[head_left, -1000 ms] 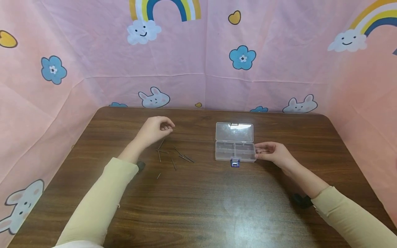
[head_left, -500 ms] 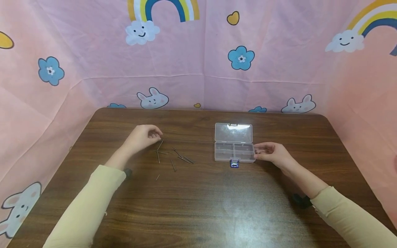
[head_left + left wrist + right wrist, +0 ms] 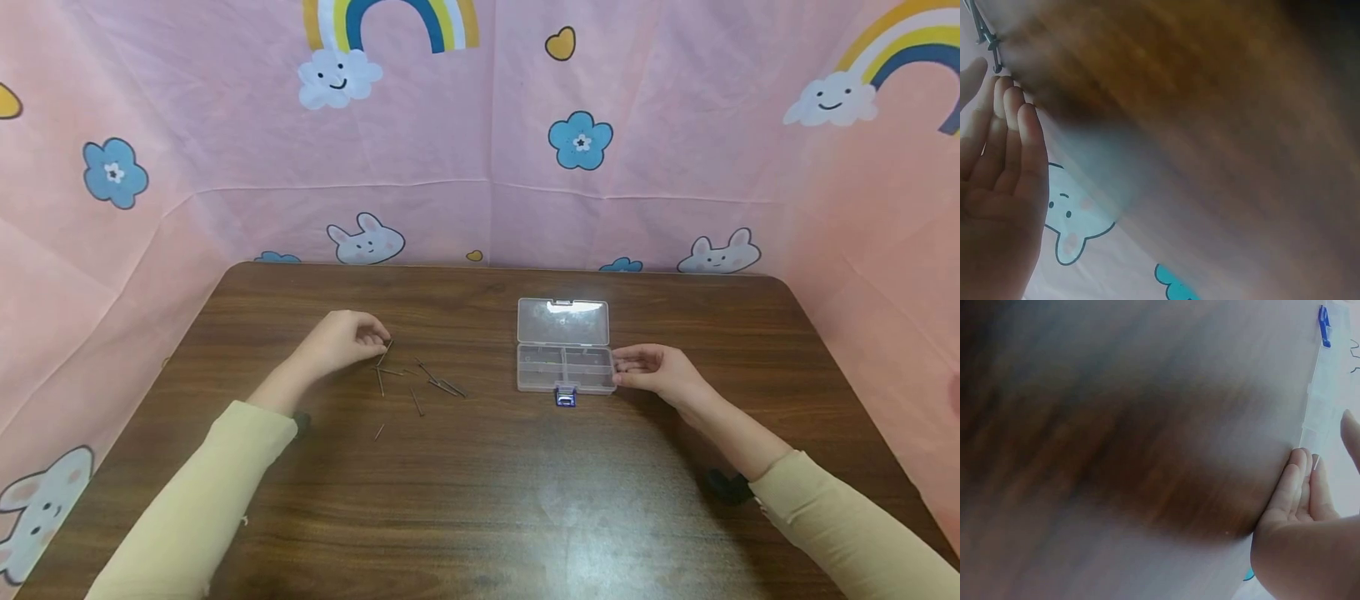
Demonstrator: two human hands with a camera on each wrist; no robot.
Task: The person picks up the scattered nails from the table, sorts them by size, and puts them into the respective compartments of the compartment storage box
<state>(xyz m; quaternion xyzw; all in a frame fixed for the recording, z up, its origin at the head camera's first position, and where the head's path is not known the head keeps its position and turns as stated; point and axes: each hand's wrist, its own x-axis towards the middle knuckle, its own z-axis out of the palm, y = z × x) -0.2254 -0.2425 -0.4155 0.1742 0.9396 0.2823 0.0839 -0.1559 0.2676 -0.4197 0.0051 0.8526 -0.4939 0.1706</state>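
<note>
Several thin dark metal nails point(image 3: 417, 402) lie scattered on the brown table, left of centre. At the far end of the group, my left hand point(image 3: 333, 343) has its fingertips beside one slanting nail point(image 3: 386, 353). In the left wrist view, a nail head point(image 3: 997, 69) shows by the fingertips, with the thumb held apart from the fingers. To the right stands a clear plastic box point(image 3: 566, 389), its lid raised at the back and its inside divided into compartments. My right hand point(image 3: 660, 372) rests its extended fingers against the box's right side.
A blue latch point(image 3: 566, 397) sticks out from the box's front. The wood-grain table point(image 3: 480, 483) reaches back to a pink printed cloth point(image 3: 450, 150) hung around its back and sides.
My left hand has come left and down, from above the table behind the nails to the farthest nail. The right hand and box stay in place.
</note>
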